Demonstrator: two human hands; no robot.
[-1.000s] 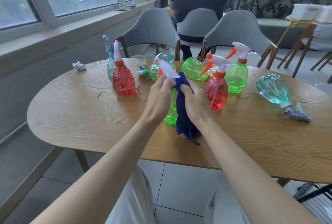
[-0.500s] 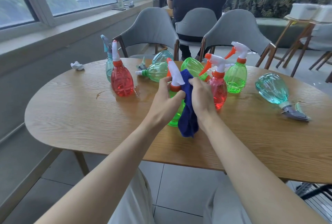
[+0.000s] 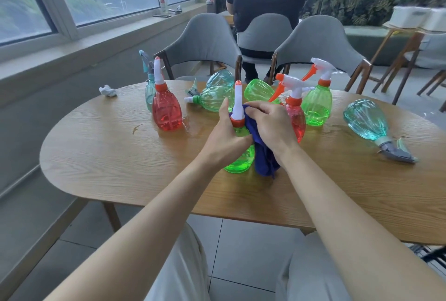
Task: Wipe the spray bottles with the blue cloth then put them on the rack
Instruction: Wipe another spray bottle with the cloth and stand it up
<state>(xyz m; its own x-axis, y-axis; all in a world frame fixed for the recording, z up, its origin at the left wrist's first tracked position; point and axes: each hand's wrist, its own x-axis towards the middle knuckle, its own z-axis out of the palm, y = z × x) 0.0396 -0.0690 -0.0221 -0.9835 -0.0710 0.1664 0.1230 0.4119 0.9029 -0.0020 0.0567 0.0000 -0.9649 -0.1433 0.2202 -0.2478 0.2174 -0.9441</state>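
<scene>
A green spray bottle (image 3: 240, 161) with a white-and-orange spray head stands upright near the table's front middle. My left hand (image 3: 225, 135) grips its upper body. My right hand (image 3: 270, 123) holds the blue cloth (image 3: 264, 155) against the bottle's neck and right side; the cloth hangs down to the tabletop. Other spray bottles stand or lie behind: a red one (image 3: 166, 111) at the left, a red one (image 3: 296, 117) right behind my right hand, an upright green one (image 3: 316, 105), and a teal one (image 3: 366, 119) lying on its side at the right. No rack is in view.
The oval wooden table (image 3: 120, 151) has a small wet patch (image 3: 138, 128) and a crumpled white tissue (image 3: 108, 90) at its far left. Two more bottles (image 3: 212, 100) lie on their sides at the back. Grey chairs (image 3: 205, 42) and a person in dark clothes stand beyond.
The bottle has been tipped upright, its spray head now vertical. My right hand has slid the cloth up to the bottle's neck, and my left hand has shifted its grip on the body.
</scene>
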